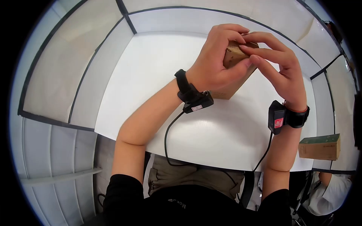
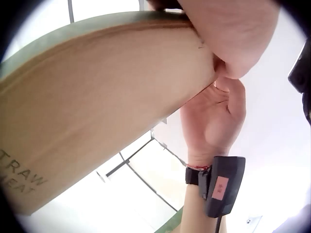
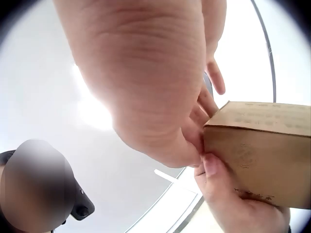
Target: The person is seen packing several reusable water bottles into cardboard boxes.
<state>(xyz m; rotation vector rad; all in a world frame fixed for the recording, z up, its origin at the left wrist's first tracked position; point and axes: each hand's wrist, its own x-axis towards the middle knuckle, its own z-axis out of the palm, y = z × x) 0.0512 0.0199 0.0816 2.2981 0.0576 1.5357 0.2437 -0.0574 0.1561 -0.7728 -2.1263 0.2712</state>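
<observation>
A brown cardboard box (image 1: 235, 84) is tilted above the white table, held near its upper end. My left hand (image 1: 222, 60) grips it from the left, thumb along the near side. The fingertips of my right hand (image 1: 281, 66) touch the box's top end, close to the left thumb. In the left wrist view, the box (image 2: 107, 92) shows a long plain side with printed letters and a green face. The right wrist view shows the box's end (image 3: 257, 160), with the left hand (image 3: 233, 204) around it and the right hand (image 3: 146, 82) at its corner.
A second brown box with a green top (image 1: 319, 147) stands at the right edge of the white table (image 1: 151, 67). Pale panels with dark frames enclose the table. Cables hang from both wrist cameras. Another person's white sleeve (image 1: 333, 196) shows at the lower right.
</observation>
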